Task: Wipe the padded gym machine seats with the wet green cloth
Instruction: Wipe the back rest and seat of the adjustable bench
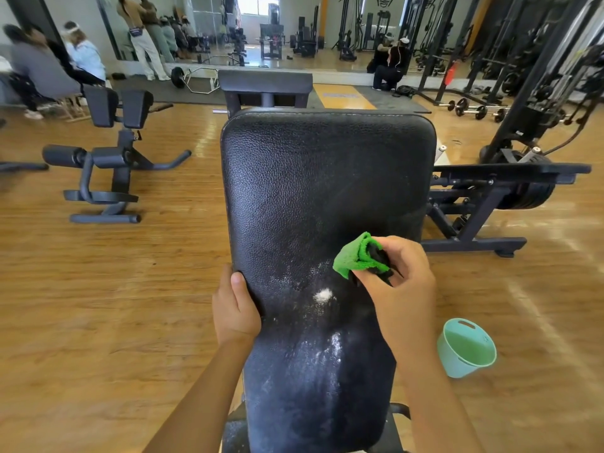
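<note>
A long black padded bench seat (313, 191) fills the middle of the view, with white powdery smears and a small white heap (323, 294) on its near half. My right hand (398, 282) grips a bunched green cloth (354, 255) with a dark patch, held at the pad's right side just above the white marks. My left hand (235, 308) holds the pad's left edge, thumb on top.
A mint green bucket (465, 348) stands on the wooden floor to the right of the bench. A black back-extension machine (111, 158) is at left, a plate-loaded machine (496, 191) at right. People sit and stand by the mirror wall at the back.
</note>
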Motion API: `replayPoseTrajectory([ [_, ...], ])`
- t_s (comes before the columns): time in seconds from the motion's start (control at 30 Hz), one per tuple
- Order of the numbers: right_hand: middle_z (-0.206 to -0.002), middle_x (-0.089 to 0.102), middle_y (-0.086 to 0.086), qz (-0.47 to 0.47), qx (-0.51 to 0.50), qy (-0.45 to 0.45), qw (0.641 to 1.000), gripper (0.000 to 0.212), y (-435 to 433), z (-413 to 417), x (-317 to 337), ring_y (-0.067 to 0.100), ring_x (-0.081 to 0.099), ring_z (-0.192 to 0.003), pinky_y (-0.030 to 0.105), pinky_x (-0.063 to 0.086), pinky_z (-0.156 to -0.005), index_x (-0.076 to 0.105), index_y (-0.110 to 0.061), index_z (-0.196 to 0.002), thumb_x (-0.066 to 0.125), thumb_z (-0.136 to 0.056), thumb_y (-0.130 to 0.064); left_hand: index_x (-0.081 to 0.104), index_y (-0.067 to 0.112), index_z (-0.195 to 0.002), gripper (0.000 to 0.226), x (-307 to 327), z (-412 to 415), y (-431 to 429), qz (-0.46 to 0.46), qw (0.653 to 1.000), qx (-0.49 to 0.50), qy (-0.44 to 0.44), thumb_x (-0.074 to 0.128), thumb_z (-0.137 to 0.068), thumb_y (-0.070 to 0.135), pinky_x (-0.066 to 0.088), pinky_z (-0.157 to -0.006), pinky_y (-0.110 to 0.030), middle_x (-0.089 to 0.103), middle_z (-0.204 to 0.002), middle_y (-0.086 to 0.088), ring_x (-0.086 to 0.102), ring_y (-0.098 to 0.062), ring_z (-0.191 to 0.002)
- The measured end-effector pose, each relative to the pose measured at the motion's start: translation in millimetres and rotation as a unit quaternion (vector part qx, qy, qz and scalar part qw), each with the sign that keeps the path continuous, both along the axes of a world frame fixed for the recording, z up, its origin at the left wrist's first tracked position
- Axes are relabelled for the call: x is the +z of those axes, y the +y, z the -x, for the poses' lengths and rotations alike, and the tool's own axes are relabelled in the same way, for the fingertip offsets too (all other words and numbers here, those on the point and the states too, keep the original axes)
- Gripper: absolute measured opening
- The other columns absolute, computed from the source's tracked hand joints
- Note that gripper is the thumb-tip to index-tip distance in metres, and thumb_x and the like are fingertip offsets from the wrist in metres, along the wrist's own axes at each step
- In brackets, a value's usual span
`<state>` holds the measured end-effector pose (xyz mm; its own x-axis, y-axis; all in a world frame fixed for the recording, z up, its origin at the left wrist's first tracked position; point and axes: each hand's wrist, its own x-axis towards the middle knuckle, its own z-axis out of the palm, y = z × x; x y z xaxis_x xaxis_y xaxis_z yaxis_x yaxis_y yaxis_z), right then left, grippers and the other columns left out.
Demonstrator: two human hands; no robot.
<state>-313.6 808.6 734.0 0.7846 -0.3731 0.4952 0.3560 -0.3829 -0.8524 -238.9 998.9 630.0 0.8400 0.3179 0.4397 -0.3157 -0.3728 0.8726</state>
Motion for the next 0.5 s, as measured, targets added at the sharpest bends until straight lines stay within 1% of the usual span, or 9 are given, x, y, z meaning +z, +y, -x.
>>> replayPoseTrajectory([
  [0.07,-0.106,0.065,-0.005,-0.011,0.006,0.012,1.0,0.049,-5,4,-1,0.013,0.063,-0.103,0.022,0.052,-0.084,0.064,-0.037,-0.099,0.078,-0.074,0.003,0.047,0.008,-0.083,0.054,0,1,0,-0.003,1.0,0.002,0.004,0.014,-0.093,0.05,0.03,-0.054,-0.018,0.045,-0.064,0.006,0.046,0.003,-0.061],
  [0.17,-0.106,0.069,-0.011,-0.019,0.011,0.03,0.999,0.046,-14,8,0,0.008,0.063,-0.103,0.023,0.052,-0.086,0.065,-0.035,-0.104,0.074,-0.078,0.003,0.048,0.008,-0.086,0.057,0,2,0,-0.005,1.0,-0.004,0.014,0.013,-0.092,0.054,0.03,-0.054,-0.018,0.047,-0.066,0.005,0.047,0.003,-0.062],
  [0.2,-0.107,0.069,-0.012,-0.015,0.009,0.038,0.999,0.046,-18,10,1,0.009,0.063,-0.105,0.026,0.052,-0.088,0.066,-0.034,-0.107,0.073,-0.08,0.001,0.048,0.009,-0.088,0.058,1,2,0,0.0,1.0,-0.008,0.02,0.013,-0.091,0.055,0.032,-0.056,-0.019,0.048,-0.068,0.006,0.048,0.003,-0.063],
  [0.27,-0.112,0.068,-0.01,-0.012,0.004,0.049,0.999,0.044,-28,13,1,0.011,0.062,-0.108,0.031,0.051,-0.09,0.066,-0.033,-0.112,0.072,-0.082,-0.001,0.048,0.013,-0.088,0.056,1,5,1,0.023,0.999,-0.023,0.034,0.015,-0.09,0.058,0.035,-0.06,-0.027,0.05,-0.071,0.006,0.048,0.003,-0.064],
  [0.33,-0.114,0.066,-0.006,-0.006,-0.016,0.047,0.999,0.043,-41,14,3,0.011,0.061,-0.109,0.03,0.05,-0.091,0.065,-0.032,-0.114,0.071,-0.083,-0.003,0.05,0.018,-0.09,0.052,4,7,5,0.034,0.998,-0.04,0.044,0.019,-0.09,0.06,0.036,-0.064,-0.033,0.054,-0.077,0.01,0.049,0.008,-0.068],
  [0.37,-0.114,0.065,-0.005,0.003,-0.032,0.042,0.999,0.042,-48,15,5,0.008,0.06,-0.109,0.027,0.05,-0.092,0.064,-0.03,-0.116,0.071,-0.084,-0.003,0.052,0.022,-0.092,0.048,8,8,6,0.036,0.997,-0.049,0.042,0.023,-0.089,0.06,0.038,-0.066,-0.031,0.056,-0.08,0.013,0.05,0.011,-0.071],
  [0.4,-0.115,0.063,-0.004,0.017,-0.053,0.038,0.998,0.041,-56,14,8,0.003,0.058,-0.108,0.022,0.048,-0.092,0.064,-0.026,-0.119,0.07,-0.085,-0.004,0.052,0.024,-0.092,0.044,15,6,7,0.043,0.997,-0.06,0.035,0.028,-0.087,0.06,0.039,-0.067,-0.027,0.056,-0.081,0.014,0.051,0.012,-0.073],
  [0.47,-0.116,0.058,-0.004,0.051,-0.091,0.037,0.994,0.04,-70,8,15,-0.007,0.052,-0.101,0.005,0.04,-0.088,0.062,-0.022,-0.124,0.067,-0.088,-0.008,0.052,0.023,-0.087,0.039,35,-2,7,0.066,0.995,-0.073,0.013,0.036,-0.086,0.058,0.039,-0.066,-0.017,0.054,-0.078,0.014,0.05,0.01,-0.071],
  [0.5,-0.117,0.056,-0.005,0.066,-0.105,0.043,0.991,0.04,-74,4,19,-0.008,0.05,-0.097,-0.002,0.035,-0.084,0.06,-0.021,-0.127,0.066,-0.089,-0.01,0.051,0.022,-0.083,0.038,45,-8,6,0.077,0.994,-0.073,0.005,0.037,-0.086,0.057,0.038,-0.067,-0.017,0.052,-0.076,0.013,0.047,0.008,-0.069],
])
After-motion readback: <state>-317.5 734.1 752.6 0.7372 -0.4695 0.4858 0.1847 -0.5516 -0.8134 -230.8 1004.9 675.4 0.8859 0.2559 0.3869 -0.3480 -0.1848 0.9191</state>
